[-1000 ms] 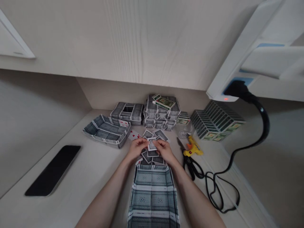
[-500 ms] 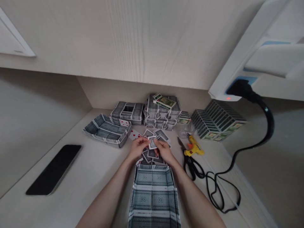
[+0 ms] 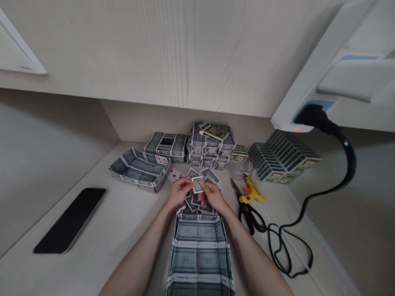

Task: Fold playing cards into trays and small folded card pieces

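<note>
Both my hands pinch one playing card (image 3: pixel 197 186), its patterned back turned up. My left hand (image 3: pixel 180 191) grips the card's left edge, and my right hand (image 3: pixel 212 195) has its thumb across the right side. Under and around them lie loose playing cards (image 3: pixel 210 174), several face down. A few red hearts cards (image 3: pixel 175 175) show beside my left hand. Close to me, between my forearms, stands an open box made of playing cards (image 3: pixel 197 259).
At the left lie a black phone (image 3: pixel 70 220) and an open card tray (image 3: pixel 138 169). Behind stand a card box with a window (image 3: pixel 166 146) and stacked card boxes (image 3: pixel 211 146). Scissors (image 3: pixel 250 213), a yellow glue gun (image 3: pixel 253 192), a black cord (image 3: pixel 304 213) and card packs (image 3: pixel 282 158) are right.
The fingers of my right hand have shifted slightly beneath the card. The card stays at about the same place between both hands.
</note>
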`<state>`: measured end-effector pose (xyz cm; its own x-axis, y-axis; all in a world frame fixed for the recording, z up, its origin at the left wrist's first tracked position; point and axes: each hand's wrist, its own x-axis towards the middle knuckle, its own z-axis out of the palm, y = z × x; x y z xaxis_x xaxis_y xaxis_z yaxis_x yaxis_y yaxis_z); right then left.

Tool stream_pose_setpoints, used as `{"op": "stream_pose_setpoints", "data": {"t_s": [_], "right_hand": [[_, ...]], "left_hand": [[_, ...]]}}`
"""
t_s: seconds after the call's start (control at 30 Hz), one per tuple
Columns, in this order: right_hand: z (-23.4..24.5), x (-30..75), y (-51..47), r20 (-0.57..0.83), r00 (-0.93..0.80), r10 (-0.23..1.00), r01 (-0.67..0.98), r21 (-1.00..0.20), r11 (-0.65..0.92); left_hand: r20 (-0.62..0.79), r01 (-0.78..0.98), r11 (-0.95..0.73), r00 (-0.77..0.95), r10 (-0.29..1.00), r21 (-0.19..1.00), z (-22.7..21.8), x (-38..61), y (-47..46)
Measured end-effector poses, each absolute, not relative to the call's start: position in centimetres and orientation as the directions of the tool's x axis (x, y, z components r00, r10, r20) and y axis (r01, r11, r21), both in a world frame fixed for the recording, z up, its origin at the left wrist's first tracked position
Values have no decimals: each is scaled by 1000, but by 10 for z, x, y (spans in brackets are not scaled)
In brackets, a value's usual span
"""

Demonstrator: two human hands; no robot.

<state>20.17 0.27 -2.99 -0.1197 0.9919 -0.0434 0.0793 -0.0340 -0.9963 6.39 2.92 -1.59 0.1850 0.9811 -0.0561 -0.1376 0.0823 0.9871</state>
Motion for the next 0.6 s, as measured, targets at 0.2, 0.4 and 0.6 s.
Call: {"op": "stream_pose_setpoints", "data": {"t_s": [0.2,0.4,0.6], "right_hand": [[-33,200,5,-62,-127,990,3,-998,-62],[-34,201,7,-82,-127,989,7,-997,-82],[-31,203,5,-68,-158,985,5,-998,-68]], "left_hand": [[-44,-143,62,123,991,988,-18,66,30],[-23,-129,42,142,990,991,-22,67,31],[-23,-145,44,143,989,988,-23,67,32]]}}
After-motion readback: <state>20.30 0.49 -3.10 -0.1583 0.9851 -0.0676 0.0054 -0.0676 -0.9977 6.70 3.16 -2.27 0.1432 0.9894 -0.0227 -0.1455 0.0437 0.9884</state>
